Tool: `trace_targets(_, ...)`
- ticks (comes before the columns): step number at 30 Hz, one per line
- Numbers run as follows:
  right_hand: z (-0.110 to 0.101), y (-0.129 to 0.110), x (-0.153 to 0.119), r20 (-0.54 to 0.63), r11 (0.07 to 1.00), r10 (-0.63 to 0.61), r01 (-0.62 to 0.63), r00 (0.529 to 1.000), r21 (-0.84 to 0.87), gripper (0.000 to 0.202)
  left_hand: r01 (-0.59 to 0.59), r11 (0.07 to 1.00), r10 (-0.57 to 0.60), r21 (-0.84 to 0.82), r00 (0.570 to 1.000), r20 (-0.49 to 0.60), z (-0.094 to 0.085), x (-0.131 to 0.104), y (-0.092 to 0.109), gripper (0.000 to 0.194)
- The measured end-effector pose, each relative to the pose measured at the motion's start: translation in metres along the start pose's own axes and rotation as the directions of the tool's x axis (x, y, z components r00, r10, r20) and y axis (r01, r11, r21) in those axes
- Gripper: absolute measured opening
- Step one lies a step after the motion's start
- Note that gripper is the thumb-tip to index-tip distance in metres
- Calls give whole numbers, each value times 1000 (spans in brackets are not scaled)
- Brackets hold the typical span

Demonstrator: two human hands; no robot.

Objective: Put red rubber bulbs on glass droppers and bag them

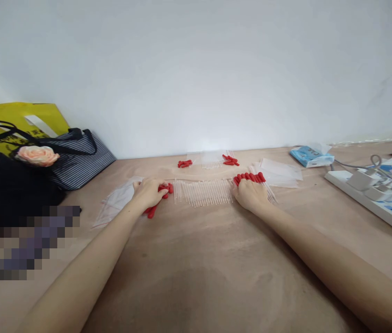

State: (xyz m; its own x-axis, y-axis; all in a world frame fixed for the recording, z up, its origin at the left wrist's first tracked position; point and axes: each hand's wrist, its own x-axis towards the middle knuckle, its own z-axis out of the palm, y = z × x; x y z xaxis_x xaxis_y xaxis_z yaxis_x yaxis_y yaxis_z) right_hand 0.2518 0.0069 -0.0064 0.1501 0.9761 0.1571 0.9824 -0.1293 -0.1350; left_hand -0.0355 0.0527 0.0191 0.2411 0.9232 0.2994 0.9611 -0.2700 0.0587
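Reaching over a brown, cloudy-surfaced bench (196, 259), a person's left hand (148, 191) touched a small pile of smooth, rounded red bulbs (152, 212), while the right hand (251, 194) lay over tubes tipped with red bulbs (260, 177). The left grip was curled, its opening unclear; the right grip's fingers were bent down, largely hidden, and what either held could not be told.

Between the hands, slender, clear tubes (208, 192), apparently plastic, lay flat side by side. Their long axes ran from the near side toward the wall (196, 78), leaning slightly left at the far end; the row itself stretched left to right. Beneath the right hand, the red ends pointed wallward.

Thin, filmy bags (281, 172) lay beyond the right hand, and crinkled ones (115, 203) beside the left.
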Motion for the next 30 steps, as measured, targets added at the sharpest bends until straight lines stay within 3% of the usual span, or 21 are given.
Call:
trace_targets(3, 1, -1, -3, -84, 999, -41, 42, 996, 7, 31, 6, 1000, -6, 21, 1000, 5, 1, 0, 1, 16)
trace_targets(5, 5, 0, -6, -157, 989, -133, 142, 979, 48, 27, -6, 1000, 6, -4, 1000, -27, -2, 1, 3, 17)
trace_targets(10, 19, 7, -8, -335, 857, -365, 454, 869, 243, 18, -170, 942, 120, -288, 976, -184, -7, 0, 24, 16)
trace_targets(12, 23, 10, -9, -372, 795, -419, 533, 828, 291, 15, -190, 862, 102, -470, 973, -207, -2, -5, 39, 13)
trace_targets(15, 23, 11, -14, -403, 740, -520, 633, 753, 227, 22, -216, 645, 41, -733, 968, -249, 12, -18, 63, 17)
trace_targets(17, 21, 10, -18, -395, 732, -587, 672, 706, 113, 31, -158, 512, 23, -844, 985, -170, 20, -27, 76, 19)
trace_targets(20, 21, 6, -24, -368, 733, -633, 680, 681, -1, 35, -81, 440, 86, -895, 995, -48, 30, -37, 85, 9)
trace_targets(24, 22, 1, -27, -372, 743, -612, 669, 698, 33, 26, -113, 486, 129, -867, 990, -57, 35, -42, 86, 12)
trace_targets(30, 22, 0, -28, -388, 686, -612, 707, 689, 173, 17, -216, 689, 140, -692, 976, -165, 27, -43, 86, 17)
